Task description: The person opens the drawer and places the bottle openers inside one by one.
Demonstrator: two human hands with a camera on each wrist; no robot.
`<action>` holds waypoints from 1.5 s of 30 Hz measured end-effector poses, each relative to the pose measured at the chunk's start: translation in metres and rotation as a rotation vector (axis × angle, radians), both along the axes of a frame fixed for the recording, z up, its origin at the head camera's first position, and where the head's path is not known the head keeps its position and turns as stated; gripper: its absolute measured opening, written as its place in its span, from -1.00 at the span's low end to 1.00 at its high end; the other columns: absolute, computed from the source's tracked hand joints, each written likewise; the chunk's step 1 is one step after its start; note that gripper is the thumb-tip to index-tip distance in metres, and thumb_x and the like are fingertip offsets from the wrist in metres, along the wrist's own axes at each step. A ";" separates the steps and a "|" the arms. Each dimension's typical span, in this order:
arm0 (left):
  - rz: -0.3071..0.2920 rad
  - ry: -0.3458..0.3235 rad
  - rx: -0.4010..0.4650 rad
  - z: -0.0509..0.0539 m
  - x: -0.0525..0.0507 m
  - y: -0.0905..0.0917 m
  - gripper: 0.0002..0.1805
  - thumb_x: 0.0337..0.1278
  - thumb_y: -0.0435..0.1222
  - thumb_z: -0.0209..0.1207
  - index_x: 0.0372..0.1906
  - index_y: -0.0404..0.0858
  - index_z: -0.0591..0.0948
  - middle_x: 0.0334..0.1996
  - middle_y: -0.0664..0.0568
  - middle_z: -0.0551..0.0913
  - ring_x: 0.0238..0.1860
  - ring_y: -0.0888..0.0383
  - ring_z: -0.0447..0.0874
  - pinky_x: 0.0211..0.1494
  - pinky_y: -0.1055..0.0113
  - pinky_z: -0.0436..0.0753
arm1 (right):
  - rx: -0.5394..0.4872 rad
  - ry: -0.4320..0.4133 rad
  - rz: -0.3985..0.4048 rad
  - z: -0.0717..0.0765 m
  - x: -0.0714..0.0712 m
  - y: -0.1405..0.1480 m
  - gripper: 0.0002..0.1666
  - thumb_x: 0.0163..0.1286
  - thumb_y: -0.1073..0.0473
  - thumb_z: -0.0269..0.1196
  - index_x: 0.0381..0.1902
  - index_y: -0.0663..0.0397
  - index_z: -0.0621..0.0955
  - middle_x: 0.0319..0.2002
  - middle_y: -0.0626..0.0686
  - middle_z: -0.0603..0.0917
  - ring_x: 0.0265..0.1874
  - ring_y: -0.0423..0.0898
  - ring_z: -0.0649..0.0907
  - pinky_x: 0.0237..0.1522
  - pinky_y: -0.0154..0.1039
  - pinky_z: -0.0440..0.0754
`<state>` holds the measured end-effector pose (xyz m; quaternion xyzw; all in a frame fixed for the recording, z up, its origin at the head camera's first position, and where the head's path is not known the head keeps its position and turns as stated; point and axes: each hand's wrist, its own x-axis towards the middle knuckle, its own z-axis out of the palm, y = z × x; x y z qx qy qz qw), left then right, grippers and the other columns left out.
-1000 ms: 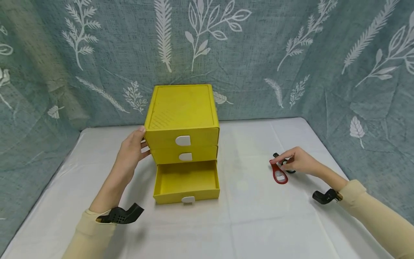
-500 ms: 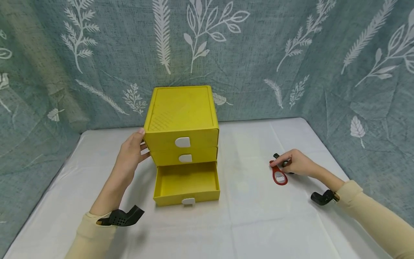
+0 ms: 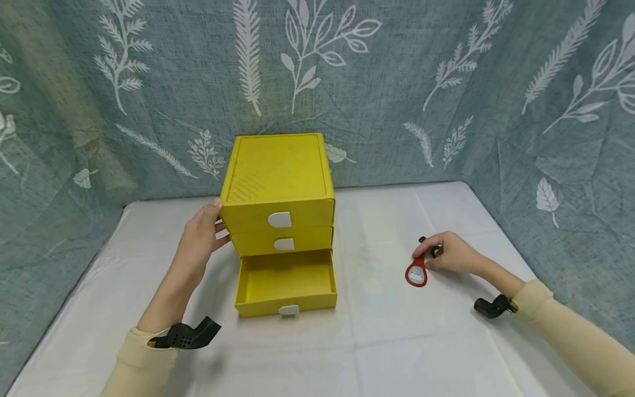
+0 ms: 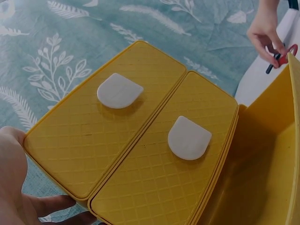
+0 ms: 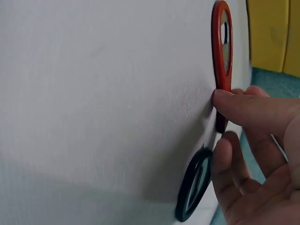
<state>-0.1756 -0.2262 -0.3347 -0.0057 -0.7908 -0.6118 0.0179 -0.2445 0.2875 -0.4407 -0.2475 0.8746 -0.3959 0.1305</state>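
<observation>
In the head view, my left hand rests against the left side of a yellow drawer cabinet, fingers spread and thumb at the upper front corner. Its lowest drawer is pulled out, with nothing visible inside; the two drawers above are closed. Over at the right, my right hand pinches the handle of a red bottle opener between thumb and fingers. A black opener-like tool with a looped end lies beside the lower fingers in the right wrist view, partly hidden by the hand in the head view.
A white cloth covers the table. Green curtain with white leaf prints hangs behind and at both sides, close to the cabinet's back. White tabs stick out from the drawer fronts.
My right hand has taken hold of the red bottle opener and swung its ring end toward the left. The left hand and the cabinet have stayed in place.
</observation>
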 end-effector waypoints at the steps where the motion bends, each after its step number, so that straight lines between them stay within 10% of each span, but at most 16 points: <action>1: 0.001 -0.002 -0.001 0.000 0.000 0.000 -0.13 0.43 0.26 -0.25 0.49 -0.35 0.15 0.32 -0.29 0.26 0.35 -0.22 0.27 0.30 -0.16 0.35 | 0.002 0.006 0.000 -0.001 0.001 -0.002 -0.68 0.08 0.42 0.47 -0.17 0.06 0.77 -0.19 0.01 0.73 -0.32 -0.03 0.62 -0.38 -0.30 0.61; 45: 0.015 -0.013 -0.020 0.000 0.000 0.002 -0.09 0.42 0.29 -0.28 0.51 -0.37 0.10 0.35 -0.32 0.23 0.36 -0.23 0.25 0.31 -0.15 0.34 | 0.075 0.360 0.063 0.001 0.019 -0.023 -0.62 0.00 0.35 0.52 -0.15 0.25 0.75 -0.34 -0.13 0.72 -0.51 -0.30 0.58 -0.52 -0.34 0.58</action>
